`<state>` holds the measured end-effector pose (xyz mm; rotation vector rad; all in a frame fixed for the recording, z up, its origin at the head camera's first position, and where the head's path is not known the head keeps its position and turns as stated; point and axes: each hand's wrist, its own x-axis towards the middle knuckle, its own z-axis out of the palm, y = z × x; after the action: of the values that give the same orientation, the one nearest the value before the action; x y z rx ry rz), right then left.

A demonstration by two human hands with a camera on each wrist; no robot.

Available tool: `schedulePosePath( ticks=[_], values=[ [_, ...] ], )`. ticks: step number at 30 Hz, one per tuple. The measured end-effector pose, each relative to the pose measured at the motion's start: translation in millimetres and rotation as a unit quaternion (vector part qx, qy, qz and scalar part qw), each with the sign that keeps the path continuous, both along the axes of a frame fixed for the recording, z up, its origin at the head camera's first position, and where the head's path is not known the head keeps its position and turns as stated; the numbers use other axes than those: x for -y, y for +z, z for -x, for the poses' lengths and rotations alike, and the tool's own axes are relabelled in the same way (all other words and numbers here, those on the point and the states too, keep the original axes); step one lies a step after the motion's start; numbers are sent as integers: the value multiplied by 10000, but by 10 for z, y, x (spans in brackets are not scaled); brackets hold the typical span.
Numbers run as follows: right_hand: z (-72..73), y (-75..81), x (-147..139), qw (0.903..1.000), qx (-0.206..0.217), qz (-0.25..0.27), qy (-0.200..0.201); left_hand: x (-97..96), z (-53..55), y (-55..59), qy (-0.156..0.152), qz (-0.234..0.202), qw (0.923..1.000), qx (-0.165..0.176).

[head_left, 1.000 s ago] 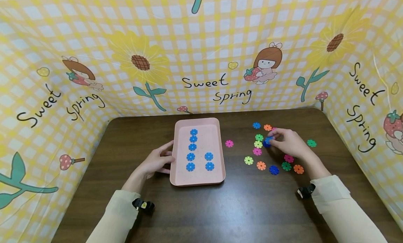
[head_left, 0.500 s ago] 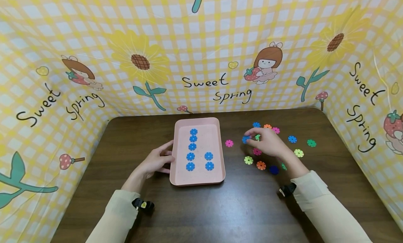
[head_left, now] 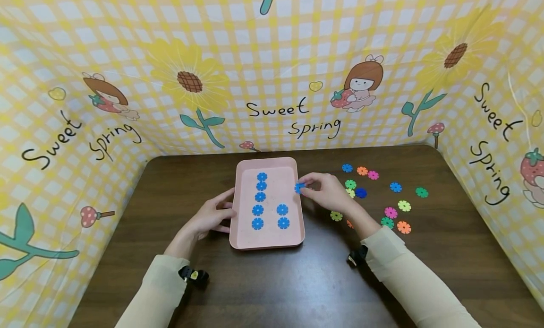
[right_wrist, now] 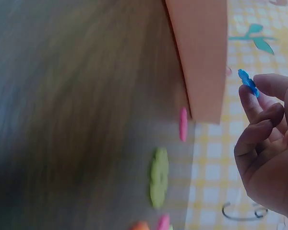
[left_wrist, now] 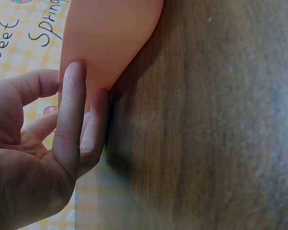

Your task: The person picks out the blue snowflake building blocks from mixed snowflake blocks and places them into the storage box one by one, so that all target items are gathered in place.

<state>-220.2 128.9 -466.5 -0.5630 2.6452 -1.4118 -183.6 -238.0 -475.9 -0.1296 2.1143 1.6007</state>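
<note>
A pink tray point(head_left: 267, 238) stands left of centre on the dark table, with several blue notched plastic discs point(head_left: 260, 196) lying in it in two columns. At its left side my left hand point(head_left: 209, 218) rests its fingertips on the outer wall; in the left wrist view the tray's wall point(left_wrist: 115, 33) shows fingers touching it, fairly straight. My right hand point(head_left: 327, 191) pinches one blue notched disc point(head_left: 299, 188) between thumb and finger, over the tray's right rim. In the right wrist view this disc point(right_wrist: 248, 83) is tilted edge-on, held above the tray.
Loose discs of the same kind lie right of the tray: green point(head_left: 421, 192), orange point(head_left: 404, 227), pink point(head_left: 390, 212), yellow-green point(head_left: 336, 216), dark blue point(head_left: 361, 193) and light blue point(head_left: 395, 187). The right forearm passes over some. A checked cloth point(head_left: 272, 73) walls the back and sides.
My right hand has lifted a blue disc from among the loose ones and carried it left to the tray's right rim. The left hand has stayed at the tray.
</note>
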Motion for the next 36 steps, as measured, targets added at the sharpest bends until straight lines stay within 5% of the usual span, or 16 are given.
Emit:
schedulePosePath(
  ticks=[12,27,36],
  values=[
    [83,-175,382,9991,184,-246,294,9,18,-25,24,-68,10000,26],
    [133,-182,526,9921,250,-1146,445,10,15,-9,27,-20,10000,18],
    [107,-51,485,9897,79,-1398,285,16,9,-20,26,-41,10000,13]
  ],
)
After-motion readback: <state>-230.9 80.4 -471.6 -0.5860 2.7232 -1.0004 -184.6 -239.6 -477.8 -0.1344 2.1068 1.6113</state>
